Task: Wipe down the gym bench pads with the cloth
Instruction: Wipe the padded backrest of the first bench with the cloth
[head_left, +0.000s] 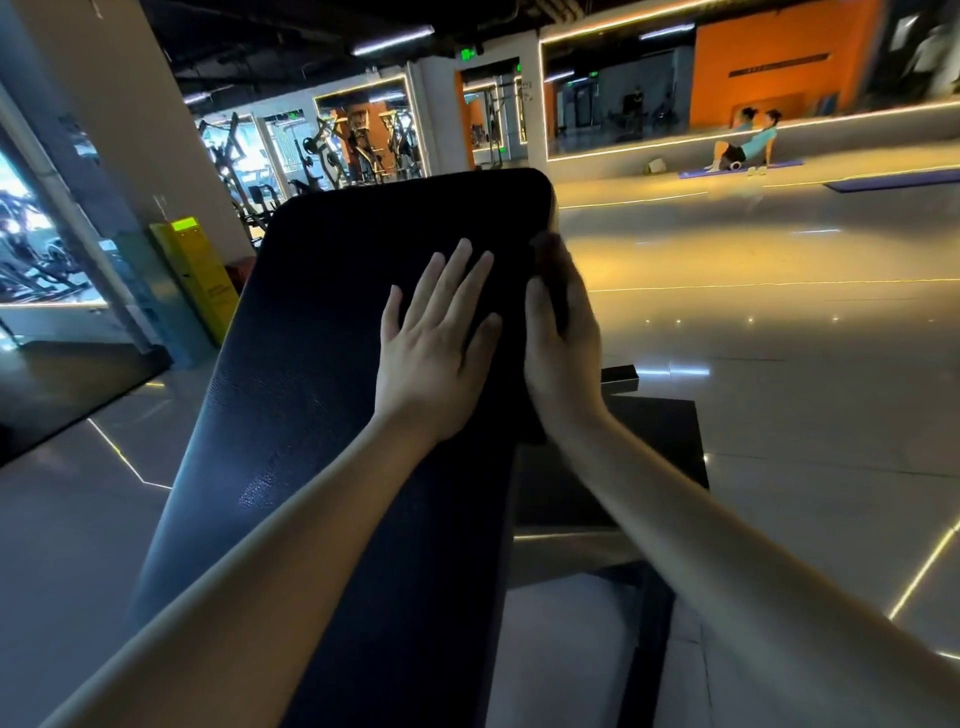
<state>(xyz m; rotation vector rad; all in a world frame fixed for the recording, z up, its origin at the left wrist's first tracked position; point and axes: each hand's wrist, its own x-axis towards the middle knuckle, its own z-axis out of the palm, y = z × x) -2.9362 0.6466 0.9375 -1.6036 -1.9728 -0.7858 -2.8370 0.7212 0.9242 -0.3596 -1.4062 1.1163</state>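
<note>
Black pad: the gym bench pad (322, 322) is long, textured and dark, tilted up away from the camera, with rounded far corners and a faint sheen on its near left part.
Cloth: a dark cloth (548, 254), blurred, sits at the pad's right edge near the far corner, hard to tell apart from the padding.
Right hand (563, 358): edge-on against the pad's right edge, thumb on the top face and fingers curled round the side, holding the cloth against it.
Left hand (431, 358): flat on the pad's top face just beside the right hand, fingers straight and spread, holding nothing.
Frame: a black bench base (654, 447) shows under the right forearm.
Floor: glossy pale tiles (805, 374) with thin light strips.
Left side: a yellow stand (202, 270) by a column, weight machines (337, 145) behind.
Far right: a person (745, 148) sitting on a purple mat (737, 169) before a mirrored wall.
</note>
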